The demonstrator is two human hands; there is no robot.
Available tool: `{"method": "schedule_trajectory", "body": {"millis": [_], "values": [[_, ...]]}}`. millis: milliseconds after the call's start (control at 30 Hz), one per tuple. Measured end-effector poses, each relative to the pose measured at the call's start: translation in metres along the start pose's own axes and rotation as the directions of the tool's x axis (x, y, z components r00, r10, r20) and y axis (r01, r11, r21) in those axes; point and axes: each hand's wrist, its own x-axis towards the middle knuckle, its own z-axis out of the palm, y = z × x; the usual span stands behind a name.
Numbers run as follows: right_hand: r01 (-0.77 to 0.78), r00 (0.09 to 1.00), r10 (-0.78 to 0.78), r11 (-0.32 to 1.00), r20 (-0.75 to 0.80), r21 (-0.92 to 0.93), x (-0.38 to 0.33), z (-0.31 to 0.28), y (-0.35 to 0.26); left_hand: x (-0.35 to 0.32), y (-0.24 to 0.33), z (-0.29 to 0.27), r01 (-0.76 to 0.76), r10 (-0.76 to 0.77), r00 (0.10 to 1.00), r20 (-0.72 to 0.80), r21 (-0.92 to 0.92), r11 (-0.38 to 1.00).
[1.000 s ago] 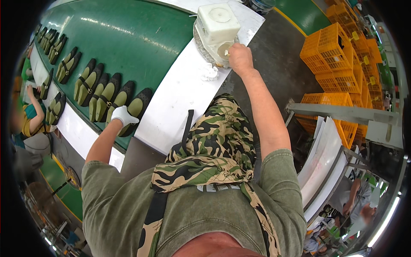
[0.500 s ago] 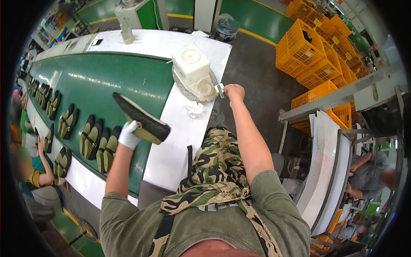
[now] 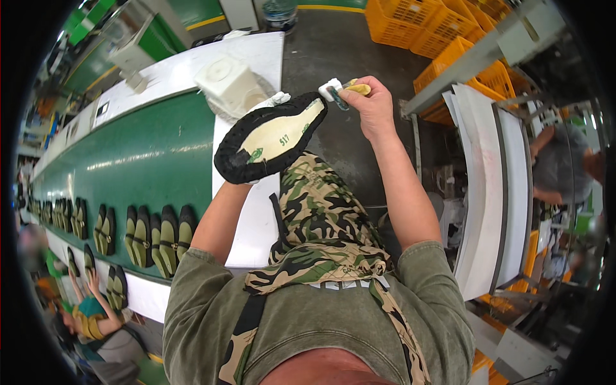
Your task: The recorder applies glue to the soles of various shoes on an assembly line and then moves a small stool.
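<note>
My left hand (image 3: 276, 100), in a white glove, grips a black shoe (image 3: 280, 140) over the white table edge. The shoe is tilted so that a cream face with green print, ringed by black, is toward me. Most of that hand is hidden behind the shoe; white fingertips show at its far edge. My bare right hand (image 3: 371, 102) pinches a small tool (image 3: 353, 91) with a yellow handle, a dark green piece and a white wad at its end. The wad is close to the shoe's narrower end; whether they touch I cannot tell.
A green conveyor belt (image 3: 154, 154) carries several olive-and-black shoes (image 3: 168, 240) at the left. A white container (image 3: 224, 80) stands on the white table (image 3: 256, 54). Orange crates (image 3: 410, 25) are stacked far right, near a grey metal post (image 3: 462, 67). A co-worker (image 3: 96, 314) handles shoes at lower left.
My left hand has brought the shoe right, off the belt, and turned its cream face toward me. My right hand has moved up and right with the tool. The whole view has swung right.
</note>
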Motion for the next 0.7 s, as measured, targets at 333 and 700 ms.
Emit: {"method": "schedule_trajectory", "body": {"millis": [333,700], "values": [[-0.023,0.99,0.037,0.995,-0.136,0.1,-0.046,-0.05,-0.044,0.04,-0.068,0.033,0.101,-0.126,0.988,0.085,0.25,0.963],[0.067,0.997,-0.053,0.966,-0.064,0.251,-0.067,-0.029,-0.106,0.038,-0.086,0.078,-0.264,0.007,0.964,0.265,0.959,0.097]]}}
